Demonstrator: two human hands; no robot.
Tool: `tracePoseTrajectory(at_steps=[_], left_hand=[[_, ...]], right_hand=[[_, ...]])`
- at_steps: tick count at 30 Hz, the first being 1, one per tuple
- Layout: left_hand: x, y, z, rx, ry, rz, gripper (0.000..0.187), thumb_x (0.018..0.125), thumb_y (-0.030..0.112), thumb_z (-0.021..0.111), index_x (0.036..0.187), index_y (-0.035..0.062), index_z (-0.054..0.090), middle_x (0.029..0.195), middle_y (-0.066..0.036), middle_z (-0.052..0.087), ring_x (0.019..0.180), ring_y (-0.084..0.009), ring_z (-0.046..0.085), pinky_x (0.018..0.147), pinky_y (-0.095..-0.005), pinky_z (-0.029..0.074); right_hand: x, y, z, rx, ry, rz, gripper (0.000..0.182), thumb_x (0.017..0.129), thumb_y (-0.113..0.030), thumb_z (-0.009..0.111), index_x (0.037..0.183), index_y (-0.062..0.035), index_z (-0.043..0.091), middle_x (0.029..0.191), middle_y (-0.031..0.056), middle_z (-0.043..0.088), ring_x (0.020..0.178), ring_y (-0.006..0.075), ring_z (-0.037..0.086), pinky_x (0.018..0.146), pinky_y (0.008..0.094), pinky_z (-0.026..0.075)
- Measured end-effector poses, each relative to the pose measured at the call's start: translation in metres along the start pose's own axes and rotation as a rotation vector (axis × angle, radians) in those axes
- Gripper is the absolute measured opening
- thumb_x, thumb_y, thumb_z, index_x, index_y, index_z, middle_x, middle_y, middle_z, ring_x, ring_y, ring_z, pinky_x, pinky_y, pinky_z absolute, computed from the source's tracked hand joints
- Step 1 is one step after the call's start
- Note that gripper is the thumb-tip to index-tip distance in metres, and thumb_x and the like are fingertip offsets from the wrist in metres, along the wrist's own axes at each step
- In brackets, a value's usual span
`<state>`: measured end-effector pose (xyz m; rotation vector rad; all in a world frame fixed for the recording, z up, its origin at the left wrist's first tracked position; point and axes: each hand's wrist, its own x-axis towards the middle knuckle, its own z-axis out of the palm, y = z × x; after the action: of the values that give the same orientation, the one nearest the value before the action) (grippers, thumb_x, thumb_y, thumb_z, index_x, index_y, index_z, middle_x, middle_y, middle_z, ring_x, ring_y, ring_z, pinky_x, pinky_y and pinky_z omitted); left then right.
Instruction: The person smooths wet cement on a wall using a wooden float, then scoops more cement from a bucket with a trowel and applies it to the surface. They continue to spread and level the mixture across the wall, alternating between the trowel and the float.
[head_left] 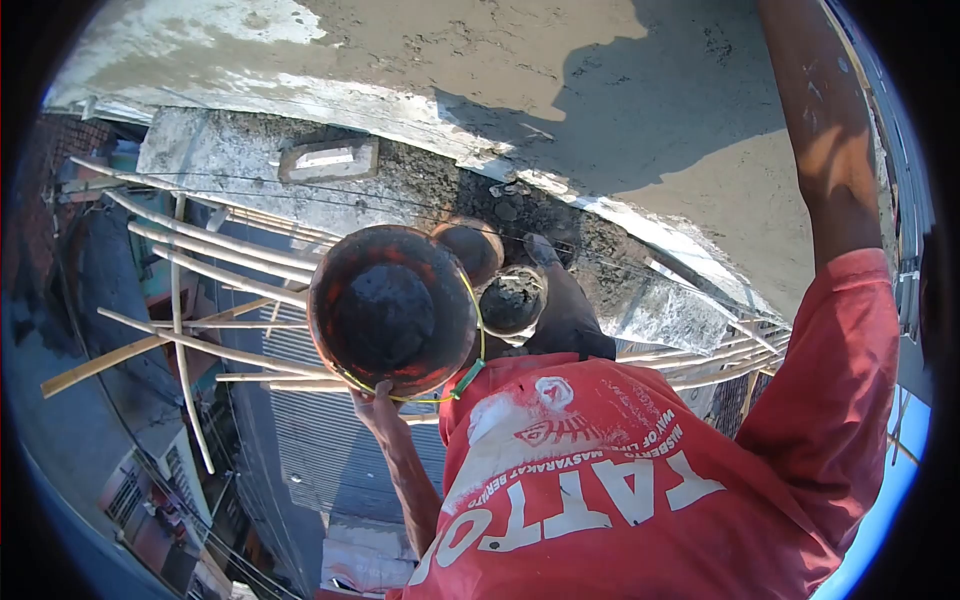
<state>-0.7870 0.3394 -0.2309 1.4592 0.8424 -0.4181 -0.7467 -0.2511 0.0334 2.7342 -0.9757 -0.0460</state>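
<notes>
Round, rust-dark metal pan of wet grey mortar (pixel 390 310) resting directly above left hand (pixel 372 403), fingers clasping its near rim from beneath, out over pale bamboo scaffolding (pixel 200 240). Right arm (pixel 825 130) raised along grey plastered wall (pixel 480 50); hand out of frame, grip impossible to tell. Left plainly nearer.

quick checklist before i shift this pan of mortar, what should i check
1. Left hand grip on the mortar pan: fingers on its lower rim, ok.
2. Pan load: dark mix sits inside, none seen spilling, ok.
3. Right hand hold: only the raised right arm shows, the hand is out of frame, cannot tell.
4. Footing: dark trouser leg by the ledge, foot contact unclear, cannot tell.
5. Space underneath: only open bamboo poles above the street, not ok.
6. Second pan close to the leg: not ok.
</notes>
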Motion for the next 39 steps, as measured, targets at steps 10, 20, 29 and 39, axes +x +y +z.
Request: tracePoseTrajectory(at_steps=[10, 20, 29, 39], left_hand=[[-0.098, -0.071, 0.076, -0.251, 0.206, 0.145, 0.043, 0.07, -0.004, 0.053, 0.112, 0.0053, 0.046, 0.086, -0.005, 0.056, 0.067, -0.0144, 0.06, 0.055, -0.0278, 0.057], [-0.128, -0.071, 0.106, -0.359, 0.13, 0.185, 0.042, 0.072, -0.007, 0.051, 0.113, 0.0029, 0.048, 0.085, -0.004, 0.061, 0.065, -0.011, 0.059, 0.053, -0.0245, 0.053], [-0.113, -0.076, 0.109, -0.342, 0.075, 0.238, 0.066, 0.072, -0.012, 0.048, 0.135, 0.0023, 0.038, 0.096, -0.007, 0.062, 0.079, -0.011, 0.058, 0.069, -0.0215, 0.047], [-0.115, -0.085, 0.118, -0.229, 0.12, 0.327, 0.065, 0.07, -0.009, 0.049, 0.133, 0.0068, 0.044, 0.086, -0.001, 0.062, 0.071, -0.0078, 0.053, 0.063, -0.0205, 0.044]], right_hand=[[0.072, 0.021, 0.014, 0.144, 0.137, -0.28, 0.036, 0.085, -0.038, 0.061, 0.1, -0.0055, 0.059, 0.078, 0.0106, 0.063, 0.074, 0.026, 0.062, 0.061, 0.0363, 0.046], [0.065, -0.117, -0.048, 0.193, 0.448, -0.564, 0.036, 0.085, -0.038, 0.061, 0.1, -0.0057, 0.059, 0.08, 0.0112, 0.064, 0.075, 0.0274, 0.063, 0.062, 0.0371, 0.046], [-0.157, -0.197, 0.131, 0.292, -0.372, -1.25, 0.03, 0.087, -0.033, 0.054, 0.093, -0.0036, 0.058, 0.081, 0.0197, 0.061, 0.07, 0.0352, 0.061, 0.066, 0.0443, 0.046], [-0.222, -0.207, 0.229, -0.004, -0.218, -1.503, 0.019, 0.077, -0.022, 0.058, 0.091, -0.0111, 0.066, 0.095, 0.0114, 0.06, 0.081, 0.0265, 0.059, 0.062, 0.039, 0.044]])
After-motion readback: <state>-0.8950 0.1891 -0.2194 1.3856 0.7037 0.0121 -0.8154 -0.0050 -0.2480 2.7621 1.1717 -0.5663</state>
